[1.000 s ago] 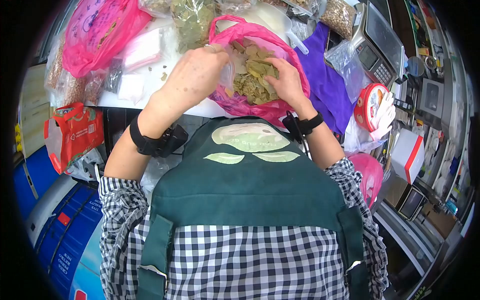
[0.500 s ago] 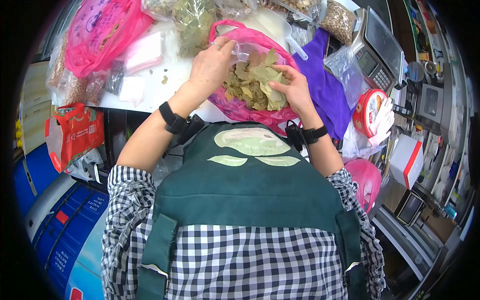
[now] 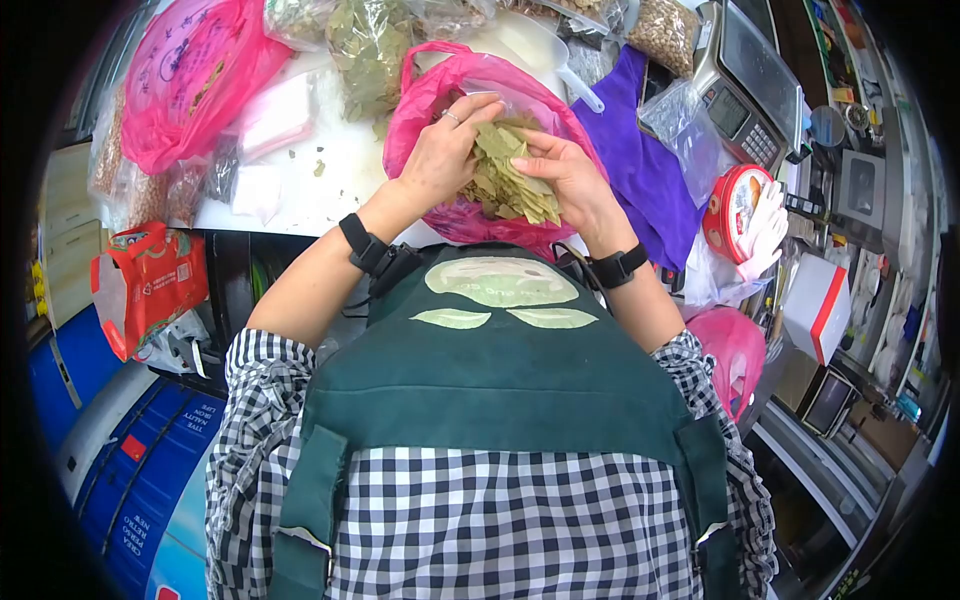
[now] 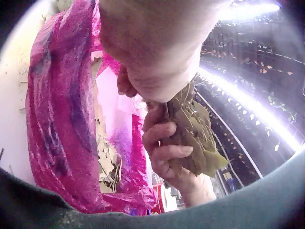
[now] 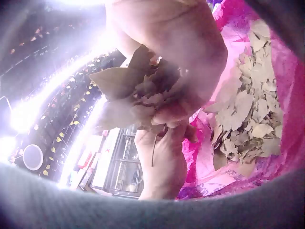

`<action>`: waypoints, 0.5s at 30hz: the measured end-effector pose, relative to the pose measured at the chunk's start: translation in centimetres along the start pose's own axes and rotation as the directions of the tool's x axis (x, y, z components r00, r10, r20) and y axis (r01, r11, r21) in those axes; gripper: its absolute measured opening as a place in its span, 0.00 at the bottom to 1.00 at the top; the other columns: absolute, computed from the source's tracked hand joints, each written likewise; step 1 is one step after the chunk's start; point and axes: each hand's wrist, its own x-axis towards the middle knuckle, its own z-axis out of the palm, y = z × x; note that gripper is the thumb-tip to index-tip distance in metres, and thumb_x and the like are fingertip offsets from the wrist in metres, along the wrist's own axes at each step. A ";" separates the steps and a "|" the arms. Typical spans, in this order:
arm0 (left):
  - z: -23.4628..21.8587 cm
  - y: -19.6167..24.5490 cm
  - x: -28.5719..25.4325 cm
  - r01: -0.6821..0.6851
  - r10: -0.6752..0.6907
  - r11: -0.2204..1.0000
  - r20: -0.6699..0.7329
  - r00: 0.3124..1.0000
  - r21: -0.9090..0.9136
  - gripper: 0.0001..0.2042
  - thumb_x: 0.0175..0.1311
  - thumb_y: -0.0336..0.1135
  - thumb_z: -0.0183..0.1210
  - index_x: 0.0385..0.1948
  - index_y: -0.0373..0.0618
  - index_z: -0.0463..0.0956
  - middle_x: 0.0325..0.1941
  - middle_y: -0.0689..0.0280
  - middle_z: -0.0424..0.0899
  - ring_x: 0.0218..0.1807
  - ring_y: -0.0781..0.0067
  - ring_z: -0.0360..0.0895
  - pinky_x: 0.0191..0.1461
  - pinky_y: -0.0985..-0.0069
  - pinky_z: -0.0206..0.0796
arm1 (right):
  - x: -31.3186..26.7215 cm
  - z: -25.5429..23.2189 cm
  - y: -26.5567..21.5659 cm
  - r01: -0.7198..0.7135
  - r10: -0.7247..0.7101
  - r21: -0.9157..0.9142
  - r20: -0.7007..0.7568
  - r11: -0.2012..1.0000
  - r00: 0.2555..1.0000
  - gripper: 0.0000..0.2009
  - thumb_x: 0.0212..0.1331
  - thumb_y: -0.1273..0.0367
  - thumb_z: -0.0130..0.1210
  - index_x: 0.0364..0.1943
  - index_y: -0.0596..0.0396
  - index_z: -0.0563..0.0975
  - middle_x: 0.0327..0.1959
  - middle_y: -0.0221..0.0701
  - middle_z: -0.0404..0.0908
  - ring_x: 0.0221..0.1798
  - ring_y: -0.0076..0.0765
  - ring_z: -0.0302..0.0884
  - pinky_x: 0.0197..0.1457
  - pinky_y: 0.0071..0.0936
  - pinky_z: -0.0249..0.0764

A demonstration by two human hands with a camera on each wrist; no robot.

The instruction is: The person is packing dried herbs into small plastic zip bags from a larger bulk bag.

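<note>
A thick bunch of dried bay leaves (image 3: 515,180) is raised over an open pink plastic bag (image 3: 425,95), whose inside holds more loose dried leaves (image 5: 252,114). My right hand (image 3: 575,185) grips the bunch from the right, thumb on top and fingers around its side. From the left comes my left hand (image 3: 440,160), a ring on one finger, fingers curled close against the bunch's upper end. It pinches a clear plastic bag, mostly hidden now by the hand and leaves. In the left wrist view the bunch (image 4: 193,133) fans out beyond the right hand's fingers (image 4: 164,131).
Behind the pink bag lie a white scoop (image 3: 580,85) and clear bags of dried goods (image 3: 370,50). To the right are purple cloth (image 3: 640,170), a digital scale (image 3: 735,115) and a red round tin (image 3: 735,210). Another pink bag (image 3: 190,85) stands at the left.
The right hand has lifted the leaves out of the pile as a bunch and turned them toward the left hand. My left hand has moved right and down to meet them.
</note>
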 end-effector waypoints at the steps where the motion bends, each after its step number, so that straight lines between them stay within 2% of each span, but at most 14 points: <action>1: 0.1 0.0 -0.2 0.000 0.000 1.000 0.005 1.000 -0.001 0.28 0.47 0.17 0.58 0.56 0.41 0.72 0.60 0.57 0.74 0.55 0.50 0.78 0.53 0.63 0.76 | 0.1 -0.1 0.1 0.005 -0.002 0.078 -0.034 0.997 0.999 0.25 0.56 0.81 0.60 0.61 0.65 0.71 0.50 0.38 0.82 0.48 0.34 0.83 0.54 0.32 0.80; 4: 0.4 0.4 -0.5 0.032 -0.030 0.999 0.066 0.997 -0.031 0.29 0.47 0.15 0.56 0.57 0.41 0.72 0.59 0.57 0.75 0.56 0.51 0.77 0.54 0.64 0.75 | 0.4 0.1 0.3 0.052 -0.047 0.036 -0.125 0.998 0.991 0.24 0.57 0.82 0.59 0.60 0.66 0.72 0.51 0.40 0.82 0.48 0.36 0.83 0.54 0.33 0.81; 6: 0.7 0.7 -0.5 0.011 -0.011 1.000 -0.005 1.000 -0.004 0.29 0.46 0.14 0.54 0.56 0.41 0.72 0.59 0.57 0.75 0.56 0.51 0.77 0.54 0.64 0.76 | 0.7 0.6 0.3 0.062 -0.057 0.021 -0.186 0.998 0.981 0.23 0.56 0.82 0.59 0.59 0.66 0.72 0.51 0.40 0.82 0.49 0.36 0.83 0.54 0.33 0.81; 8: 0.6 1.0 -0.5 0.021 -0.021 1.000 0.001 1.000 0.022 0.29 0.46 0.14 0.55 0.56 0.40 0.72 0.59 0.57 0.75 0.55 0.52 0.78 0.53 0.64 0.76 | 0.9 1.1 0.3 0.049 -0.055 -0.030 -0.308 0.998 0.950 0.23 0.56 0.83 0.59 0.58 0.67 0.73 0.50 0.41 0.82 0.48 0.37 0.83 0.52 0.33 0.81; 10: 0.7 1.0 -0.5 0.030 -0.031 0.998 0.008 0.999 0.047 0.29 0.46 0.15 0.55 0.56 0.39 0.72 0.59 0.57 0.75 0.55 0.52 0.78 0.53 0.65 0.76 | 1.2 1.0 0.5 0.054 -0.068 -0.049 -0.354 0.997 0.933 0.22 0.55 0.82 0.59 0.58 0.66 0.74 0.49 0.41 0.83 0.47 0.37 0.84 0.51 0.32 0.81; 11: 0.7 1.0 -0.5 0.007 -0.008 0.998 0.018 1.000 0.068 0.29 0.46 0.16 0.58 0.57 0.40 0.73 0.60 0.57 0.75 0.55 0.52 0.78 0.53 0.65 0.76 | 1.3 1.0 0.6 0.055 -0.079 -0.072 -0.395 0.996 0.915 0.22 0.55 0.82 0.60 0.57 0.66 0.74 0.47 0.40 0.83 0.46 0.37 0.84 0.50 0.32 0.81; 12: 0.7 1.1 -0.4 -0.017 0.014 0.996 0.029 0.999 0.089 0.29 0.46 0.18 0.61 0.57 0.41 0.73 0.60 0.57 0.76 0.55 0.51 0.78 0.53 0.65 0.76 | 1.3 0.9 0.7 0.058 -0.080 -0.067 -0.399 0.996 0.913 0.22 0.55 0.82 0.60 0.57 0.66 0.74 0.47 0.40 0.83 0.46 0.37 0.84 0.50 0.32 0.81; 14: 0.7 1.6 -0.3 -0.023 0.020 0.997 0.039 0.999 0.075 0.30 0.45 0.19 0.62 0.57 0.41 0.73 0.61 0.57 0.76 0.55 0.51 0.78 0.53 0.65 0.76 | 1.4 0.8 1.0 0.114 -0.200 -0.243 -0.364 0.963 0.910 0.21 0.56 0.80 0.61 0.56 0.65 0.76 0.46 0.39 0.83 0.44 0.34 0.83 0.47 0.30 0.81; 15: 0.5 1.8 -0.2 -0.025 0.022 0.998 0.043 0.999 0.064 0.31 0.44 0.19 0.63 0.58 0.41 0.73 0.61 0.57 0.75 0.55 0.51 0.78 0.53 0.65 0.76 | 1.5 0.9 1.1 0.115 -0.200 -0.241 -0.366 0.964 0.909 0.21 0.56 0.80 0.61 0.56 0.65 0.76 0.46 0.39 0.83 0.44 0.34 0.83 0.47 0.30 0.81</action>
